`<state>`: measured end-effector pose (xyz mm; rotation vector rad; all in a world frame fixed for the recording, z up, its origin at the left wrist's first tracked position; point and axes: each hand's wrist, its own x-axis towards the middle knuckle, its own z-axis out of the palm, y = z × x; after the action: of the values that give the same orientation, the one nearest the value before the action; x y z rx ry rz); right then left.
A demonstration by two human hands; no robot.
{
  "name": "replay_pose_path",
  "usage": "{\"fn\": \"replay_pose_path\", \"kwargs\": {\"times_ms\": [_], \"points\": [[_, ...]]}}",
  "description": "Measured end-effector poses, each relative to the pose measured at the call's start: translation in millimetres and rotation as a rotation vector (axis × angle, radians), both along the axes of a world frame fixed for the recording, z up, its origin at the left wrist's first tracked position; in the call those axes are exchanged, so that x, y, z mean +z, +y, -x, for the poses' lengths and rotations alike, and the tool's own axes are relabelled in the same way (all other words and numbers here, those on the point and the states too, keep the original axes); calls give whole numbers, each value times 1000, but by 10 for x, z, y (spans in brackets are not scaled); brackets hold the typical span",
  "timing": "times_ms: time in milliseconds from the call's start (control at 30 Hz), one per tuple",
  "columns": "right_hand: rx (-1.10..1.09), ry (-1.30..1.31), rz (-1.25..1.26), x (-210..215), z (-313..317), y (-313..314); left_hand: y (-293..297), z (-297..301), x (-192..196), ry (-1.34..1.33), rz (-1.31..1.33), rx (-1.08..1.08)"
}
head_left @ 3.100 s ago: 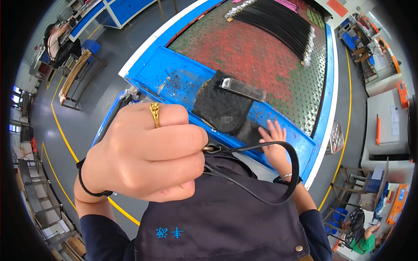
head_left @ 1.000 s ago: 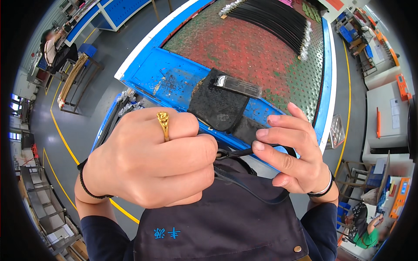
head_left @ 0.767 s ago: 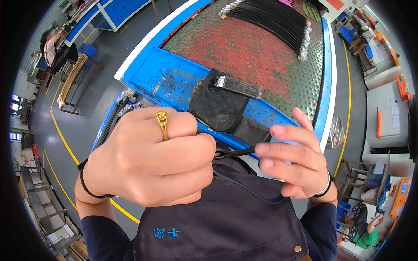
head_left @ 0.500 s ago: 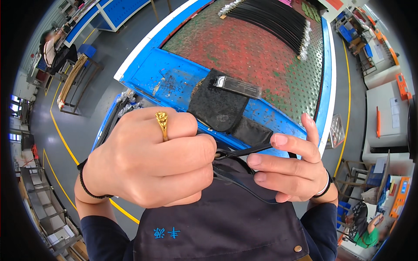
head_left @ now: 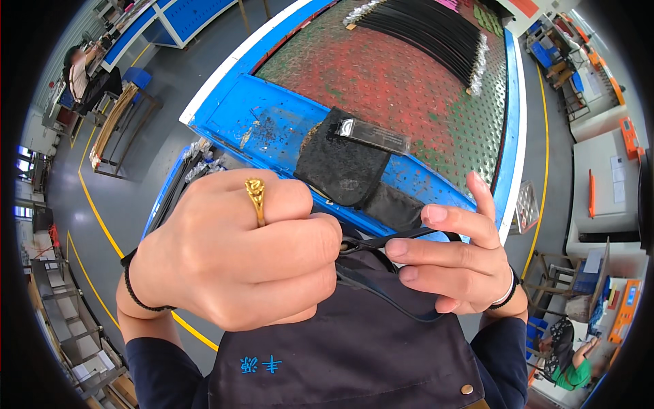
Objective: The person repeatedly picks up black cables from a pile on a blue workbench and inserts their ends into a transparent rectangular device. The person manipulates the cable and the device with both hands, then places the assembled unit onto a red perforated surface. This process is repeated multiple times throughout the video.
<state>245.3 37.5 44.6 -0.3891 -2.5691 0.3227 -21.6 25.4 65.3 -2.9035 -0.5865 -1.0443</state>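
Observation:
My left hand (head_left: pixel 238 249) is closed in a fist, with a gold ring on one finger. It grips one end of a thin black strap (head_left: pixel 371 243); a small dull metal piece shows beside the fingers, and the rest of that end is hidden. My right hand (head_left: pixel 463 252) holds the strap between its fingertips and a mostly hidden thumb, with one finger raised. A loop of the strap hangs below, between the hands, in front of my dark apron (head_left: pixel 354 347).
Beyond my hands stands a blue-edged bench (head_left: pixel 262 126) with a studded red and green top. A black pad (head_left: pixel 344 163) and a clear ruler-like block (head_left: pixel 375 136) lie at its near edge. Several black straps (head_left: pixel 415 34) lie farther back. A seated person (head_left: pixel 78 75) is at far left.
The strap between my hands has shifted slightly, and its hanging loop sits a little differently. My right hand has moved slightly. Both hands keep their hold.

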Motion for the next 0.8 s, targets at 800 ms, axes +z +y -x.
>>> {"fn": "replay_pose_path", "kwargs": {"times_ms": [800], "points": [[-433,407,318,-456,-246,359,12,123,-114,-7,74,179]]}}
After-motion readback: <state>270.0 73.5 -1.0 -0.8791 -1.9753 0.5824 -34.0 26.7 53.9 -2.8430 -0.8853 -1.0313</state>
